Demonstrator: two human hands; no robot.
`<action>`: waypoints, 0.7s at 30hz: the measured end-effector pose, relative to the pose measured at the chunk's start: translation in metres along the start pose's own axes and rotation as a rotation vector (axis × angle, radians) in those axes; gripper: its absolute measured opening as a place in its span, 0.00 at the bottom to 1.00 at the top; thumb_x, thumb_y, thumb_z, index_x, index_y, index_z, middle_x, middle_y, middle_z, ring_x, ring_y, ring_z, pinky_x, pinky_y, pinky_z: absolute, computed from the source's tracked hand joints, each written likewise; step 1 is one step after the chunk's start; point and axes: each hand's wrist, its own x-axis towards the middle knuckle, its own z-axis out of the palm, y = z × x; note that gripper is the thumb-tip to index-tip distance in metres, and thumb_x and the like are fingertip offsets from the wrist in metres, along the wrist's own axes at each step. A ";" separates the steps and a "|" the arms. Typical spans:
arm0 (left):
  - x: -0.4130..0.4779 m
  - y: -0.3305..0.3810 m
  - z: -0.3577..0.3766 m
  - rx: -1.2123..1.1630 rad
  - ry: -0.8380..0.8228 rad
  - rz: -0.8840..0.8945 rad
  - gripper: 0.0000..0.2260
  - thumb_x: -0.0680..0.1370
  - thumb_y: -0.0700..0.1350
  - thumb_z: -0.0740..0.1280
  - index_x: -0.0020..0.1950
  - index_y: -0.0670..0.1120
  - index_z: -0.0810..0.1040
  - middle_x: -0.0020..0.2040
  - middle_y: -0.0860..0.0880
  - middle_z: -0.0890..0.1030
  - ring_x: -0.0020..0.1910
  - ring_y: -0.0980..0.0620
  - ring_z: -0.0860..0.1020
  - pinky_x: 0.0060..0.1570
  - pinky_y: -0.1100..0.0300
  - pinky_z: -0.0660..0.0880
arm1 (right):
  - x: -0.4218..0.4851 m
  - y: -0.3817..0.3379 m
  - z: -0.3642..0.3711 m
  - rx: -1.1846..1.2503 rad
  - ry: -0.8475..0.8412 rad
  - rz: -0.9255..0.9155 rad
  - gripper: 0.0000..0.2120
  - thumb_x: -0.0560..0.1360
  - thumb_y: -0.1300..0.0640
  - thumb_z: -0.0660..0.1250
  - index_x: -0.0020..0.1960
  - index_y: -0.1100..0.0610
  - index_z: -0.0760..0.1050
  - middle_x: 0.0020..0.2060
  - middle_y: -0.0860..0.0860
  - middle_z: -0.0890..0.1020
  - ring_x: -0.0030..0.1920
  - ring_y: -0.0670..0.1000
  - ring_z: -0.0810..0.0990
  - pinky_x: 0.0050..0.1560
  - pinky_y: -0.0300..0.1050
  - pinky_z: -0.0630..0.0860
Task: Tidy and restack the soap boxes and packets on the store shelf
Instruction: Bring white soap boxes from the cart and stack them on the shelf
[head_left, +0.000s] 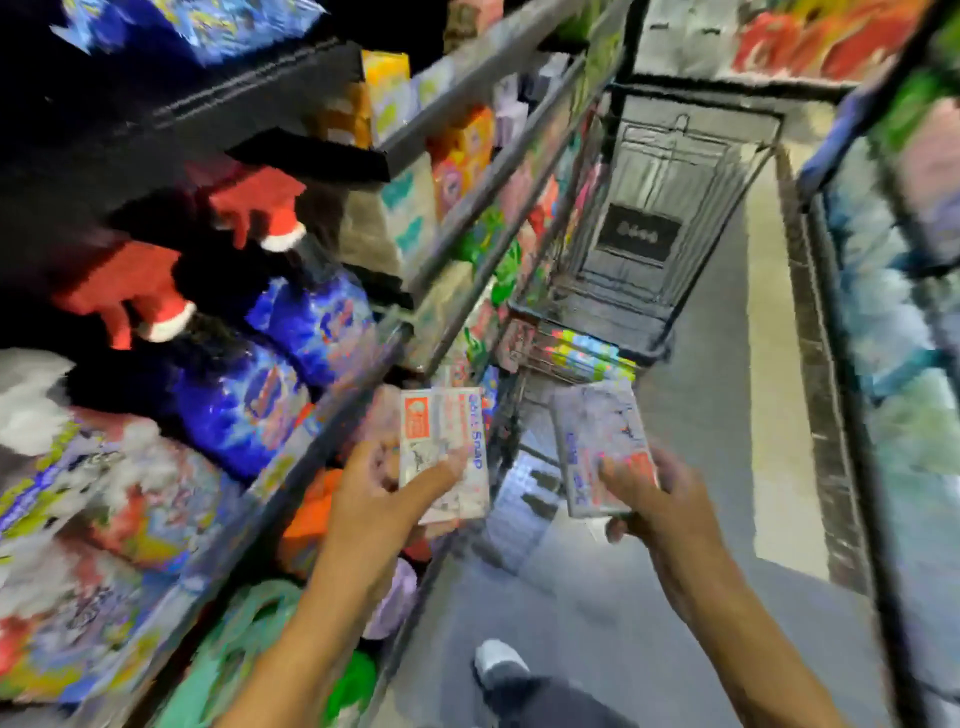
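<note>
Each hand holds one box off the shelf (291, 467), probably so the pair can be squared up and restacked together: the left hand (374, 488) pinches a white soap box (447, 436) just beside the shelf edge, while the right hand (654, 499) grips a second soap box (592, 426) farther out from the shelf

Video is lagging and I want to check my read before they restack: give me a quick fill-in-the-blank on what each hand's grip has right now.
1. The left hand holds a soap box with an ____ label at its top corner.
2. The right hand holds a second box, so ____ boxes are in hand in all.
3. The blue packets lie on a shelf to the person's ____.

Missing words: orange; two; left.
</note>
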 end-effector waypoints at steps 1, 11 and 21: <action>-0.007 -0.018 0.001 -0.008 -0.015 -0.053 0.12 0.66 0.37 0.72 0.47 0.42 0.77 0.37 0.47 0.85 0.32 0.53 0.83 0.26 0.62 0.76 | -0.018 0.012 -0.012 -0.008 0.057 0.031 0.16 0.64 0.54 0.70 0.51 0.55 0.77 0.35 0.49 0.82 0.30 0.47 0.78 0.23 0.40 0.72; -0.070 -0.102 0.078 0.192 -0.247 -0.201 0.10 0.66 0.35 0.76 0.44 0.43 0.81 0.40 0.45 0.85 0.39 0.44 0.82 0.44 0.47 0.79 | -0.161 0.059 -0.111 0.056 0.481 0.225 0.21 0.67 0.67 0.73 0.57 0.57 0.74 0.47 0.55 0.84 0.41 0.50 0.83 0.32 0.44 0.78; -0.095 -0.152 0.248 0.278 -0.510 -0.344 0.07 0.65 0.39 0.75 0.42 0.43 0.85 0.41 0.43 0.85 0.37 0.48 0.84 0.37 0.55 0.80 | -0.198 0.064 -0.269 0.075 0.695 0.200 0.18 0.65 0.65 0.72 0.54 0.56 0.76 0.42 0.51 0.85 0.38 0.48 0.83 0.31 0.42 0.78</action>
